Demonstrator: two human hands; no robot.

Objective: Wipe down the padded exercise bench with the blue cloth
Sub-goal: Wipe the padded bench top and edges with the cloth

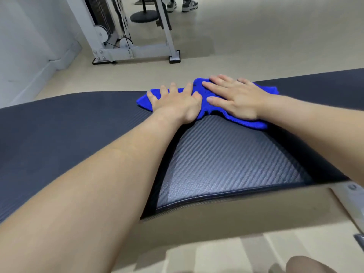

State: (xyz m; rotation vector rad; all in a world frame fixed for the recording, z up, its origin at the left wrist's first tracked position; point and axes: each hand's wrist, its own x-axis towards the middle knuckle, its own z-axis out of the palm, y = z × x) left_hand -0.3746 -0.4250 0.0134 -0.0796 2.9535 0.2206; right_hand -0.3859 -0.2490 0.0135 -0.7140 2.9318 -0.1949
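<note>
Head view, our left hand (174, 104) and right hand (235, 97) pressed flat, fingers spread wide, on blue cloth (203, 107), atop padded bench (226, 158)

Even, soft indoor light fills the scene, bright with no harsh glare. The forearms cast dark, narrow shadows on the padded bench (226, 160), whose weave shows a faint sheen between them. Wide-angle distortion bows the bench's edges. The bottom edge looks smeared and blocky.

Cloth (214, 103) on bench (226, 158), under hands.
</note>
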